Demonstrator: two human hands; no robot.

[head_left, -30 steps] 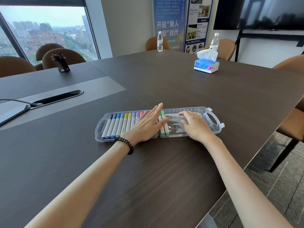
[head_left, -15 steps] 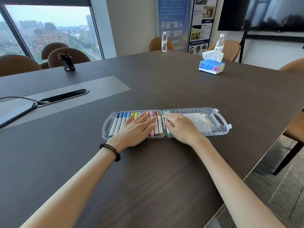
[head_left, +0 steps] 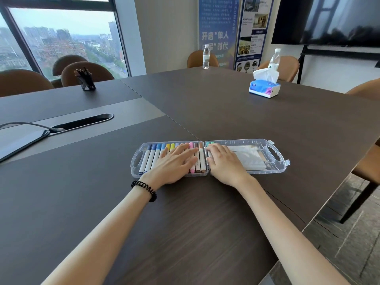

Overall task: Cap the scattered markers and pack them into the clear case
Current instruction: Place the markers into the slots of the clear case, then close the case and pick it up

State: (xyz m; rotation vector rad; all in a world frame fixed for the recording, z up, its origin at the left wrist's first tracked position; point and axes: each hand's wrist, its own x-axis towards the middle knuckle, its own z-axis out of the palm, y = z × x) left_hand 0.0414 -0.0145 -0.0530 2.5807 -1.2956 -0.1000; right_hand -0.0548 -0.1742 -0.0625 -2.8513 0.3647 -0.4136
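Writing first: the blue banner [head_left: 216, 31] on the back wall reads 开启"单人 and, a line lower, "时代. Vertical letters on its right edge look like COMPANY; the smaller print is too tiny to read. The tissue box [head_left: 264, 89] is blue w/ a round logo, text not legible. The two water bottles [head_left: 205, 58] [head_left: 274, 59] carry labels, also unreadable.

The clear case [head_left: 276, 161] lies opened flat on the dark table [head_left: 226, 112], its two halves side by side, hinge in the middle, handle cut-outs at the outer ends. The left half holds a row of capped markers [head_left: 153, 156], blue thru yellow and pink to brown, lying parallel. The right half holds a pale sheet [head_left: 248, 158] and teal-capped markers by the hinge.

The left hand [head_left: 174, 163] lies flat, fingers straight, across the row in the left half; a black coil band [head_left: 145, 187] sits on that wrist. The right hand [head_left: 223, 163] is palm down, fingers lightly bent, resting on the teal markers just beside the hinge, gripping nothing.

Edges: the table's right edge runs diagonally near the case's right end, floor beyond it. Bare wood lies btwn case and tissue box, and on the near side under both forearms. To the left, well apart, are a cable slot [head_left: 84, 121] and a dark tablet [head_left: 18, 142].
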